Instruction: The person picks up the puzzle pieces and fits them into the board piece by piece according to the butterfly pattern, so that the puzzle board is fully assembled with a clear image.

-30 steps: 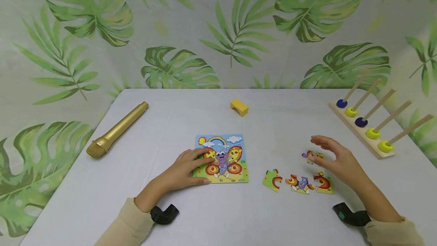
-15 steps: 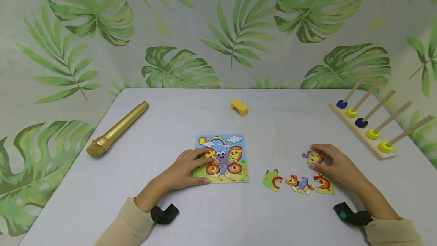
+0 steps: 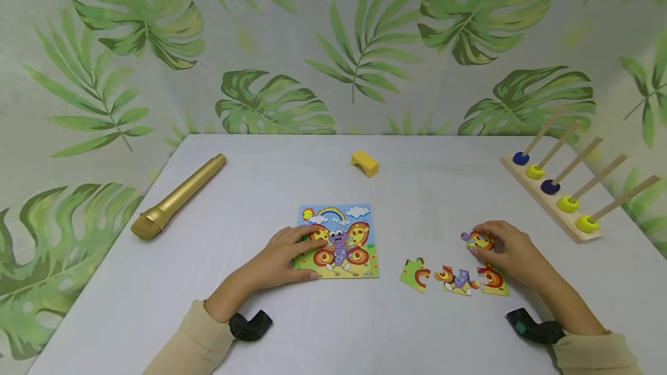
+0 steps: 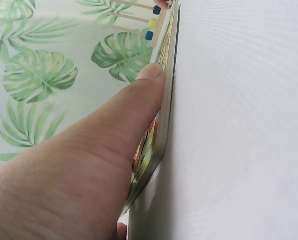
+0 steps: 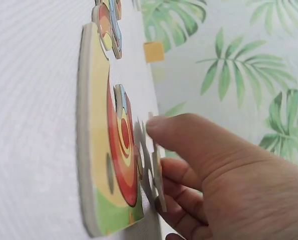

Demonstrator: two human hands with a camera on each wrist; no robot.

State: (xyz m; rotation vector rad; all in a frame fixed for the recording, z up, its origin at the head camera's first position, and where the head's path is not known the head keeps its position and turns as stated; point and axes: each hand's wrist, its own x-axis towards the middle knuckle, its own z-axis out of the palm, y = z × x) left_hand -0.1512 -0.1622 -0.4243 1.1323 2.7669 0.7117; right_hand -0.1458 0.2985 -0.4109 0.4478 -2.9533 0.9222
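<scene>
My left hand (image 3: 285,256) rests on the left side of a square butterfly puzzle board (image 3: 348,211), its fingers spread over the picture. In the left wrist view, the thumb (image 4: 151,75) lies along the board's near edge. On the right, my right hand (image 3: 513,250) pinches a yellow and red jigsaw piece (image 3: 478,240) between thumb and fingers. The right wrist view shows this piece edge-on, tilted, with a shadow beside it. Three more pieces lie nearer: a green one (image 3: 413,276), one with a purple body (image 3: 461,280) and one with a red swirl (image 3: 495,280).
A gold microphone (image 3: 182,194) lies at the left. Behind the board stands a yellow arched block (image 3: 365,164). A wooden peg stand (image 3: 560,204) with blue and yellow beads stands at the right, its pegs leaning outward. Leaf-patterned cloth (image 3: 365,45) hangs behind the table.
My right hand has come down onto the upper jigsaw piece, its fingers have closed on it, and the piece has tilted slightly. The left hand has stayed on the board.
</scene>
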